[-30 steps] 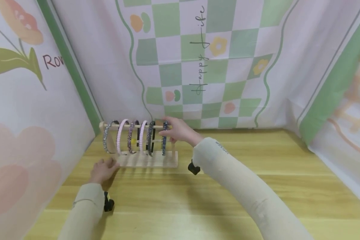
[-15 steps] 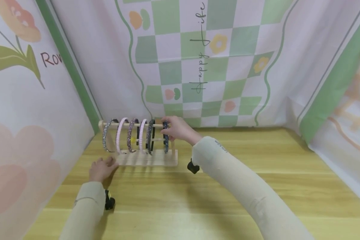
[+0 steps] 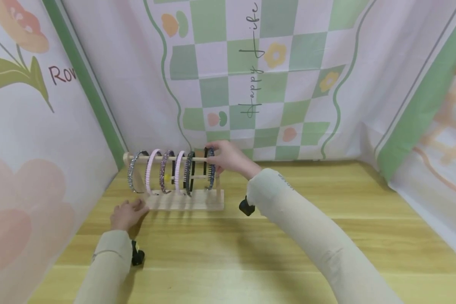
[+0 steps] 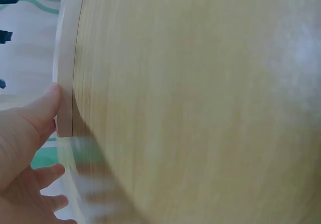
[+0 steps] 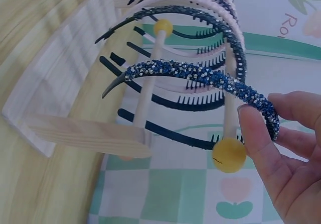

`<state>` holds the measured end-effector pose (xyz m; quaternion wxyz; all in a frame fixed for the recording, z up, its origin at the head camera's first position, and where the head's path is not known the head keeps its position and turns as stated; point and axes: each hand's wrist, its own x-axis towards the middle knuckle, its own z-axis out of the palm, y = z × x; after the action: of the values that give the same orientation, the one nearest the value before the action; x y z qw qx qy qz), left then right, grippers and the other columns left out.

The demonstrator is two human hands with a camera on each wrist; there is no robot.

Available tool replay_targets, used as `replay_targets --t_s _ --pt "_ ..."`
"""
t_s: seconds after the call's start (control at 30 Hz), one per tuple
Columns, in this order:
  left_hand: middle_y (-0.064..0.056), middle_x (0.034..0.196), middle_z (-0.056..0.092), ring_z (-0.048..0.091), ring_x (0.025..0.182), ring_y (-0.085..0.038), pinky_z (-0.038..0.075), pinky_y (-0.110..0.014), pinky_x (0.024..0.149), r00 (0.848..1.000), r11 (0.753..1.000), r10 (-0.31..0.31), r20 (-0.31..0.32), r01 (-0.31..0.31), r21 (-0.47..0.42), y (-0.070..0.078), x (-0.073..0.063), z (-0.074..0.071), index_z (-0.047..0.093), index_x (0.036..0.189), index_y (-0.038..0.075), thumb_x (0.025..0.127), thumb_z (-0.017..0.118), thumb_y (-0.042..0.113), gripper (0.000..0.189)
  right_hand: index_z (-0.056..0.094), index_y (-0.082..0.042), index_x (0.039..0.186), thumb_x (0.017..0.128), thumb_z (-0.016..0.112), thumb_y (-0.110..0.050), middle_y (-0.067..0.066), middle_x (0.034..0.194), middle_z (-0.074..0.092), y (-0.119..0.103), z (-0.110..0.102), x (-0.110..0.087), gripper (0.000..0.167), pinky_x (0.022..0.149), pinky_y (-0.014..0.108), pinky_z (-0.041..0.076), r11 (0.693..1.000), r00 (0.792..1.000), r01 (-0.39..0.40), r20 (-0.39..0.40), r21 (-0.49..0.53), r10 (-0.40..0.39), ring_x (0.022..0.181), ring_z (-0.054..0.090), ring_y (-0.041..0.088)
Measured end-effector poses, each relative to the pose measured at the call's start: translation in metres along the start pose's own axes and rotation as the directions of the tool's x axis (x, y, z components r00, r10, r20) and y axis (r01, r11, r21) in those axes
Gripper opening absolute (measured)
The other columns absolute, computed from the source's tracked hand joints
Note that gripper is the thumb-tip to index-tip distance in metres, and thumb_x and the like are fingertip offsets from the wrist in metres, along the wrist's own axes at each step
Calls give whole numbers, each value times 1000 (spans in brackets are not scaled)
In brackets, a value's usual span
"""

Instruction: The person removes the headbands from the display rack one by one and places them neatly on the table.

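My right hand (image 3: pixel 232 159) pinches a blue-and-silver glitter headband (image 5: pixel 200 76) between thumb and fingers at the right end of a wooden headband rack (image 3: pixel 184 200). The headband arches over the upper rod, near its yellow end ball (image 5: pixel 229 155). At the left end of the rack, my left hand (image 3: pixel 126 214) grips the corner of the base, the thumb on its edge in the left wrist view. Further along hang a black headband (image 3: pixel 189 173), two pink headbands (image 3: pixel 149 173), a purple glitter one (image 3: pixel 162 173) and a silver glitter one (image 3: pixel 131 173).
The rack stands on a wood-grain table (image 3: pixel 228 253), close to the checkered cloth backdrop (image 3: pixel 243 84). A lower rod (image 5: pixel 150 83) runs through the headbands below the upper one. A printed cloth (image 3: pixel 30 169) closes off the left side.
The blue glitter headband has shifted slightly right along the rod and turned, so its dark rear arm now shows. My left hand stays at the rack's left corner.
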<state>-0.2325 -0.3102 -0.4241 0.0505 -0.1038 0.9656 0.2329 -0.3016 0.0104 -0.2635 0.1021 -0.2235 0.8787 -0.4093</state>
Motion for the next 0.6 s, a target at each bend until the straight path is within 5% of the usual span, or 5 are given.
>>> replay_targets --t_s 0.6 --pt "-40 139 13 12 120 -63 14 -71 93 1000 1000 1 15 -1 -10 1 -2 -1 32 141 6 91 45 53 70 41 -11 138 89 61 -12 13 139 40 -13 -24 -16 53 57 30 54 997 995 82 -53 7 -81 63 62 28"
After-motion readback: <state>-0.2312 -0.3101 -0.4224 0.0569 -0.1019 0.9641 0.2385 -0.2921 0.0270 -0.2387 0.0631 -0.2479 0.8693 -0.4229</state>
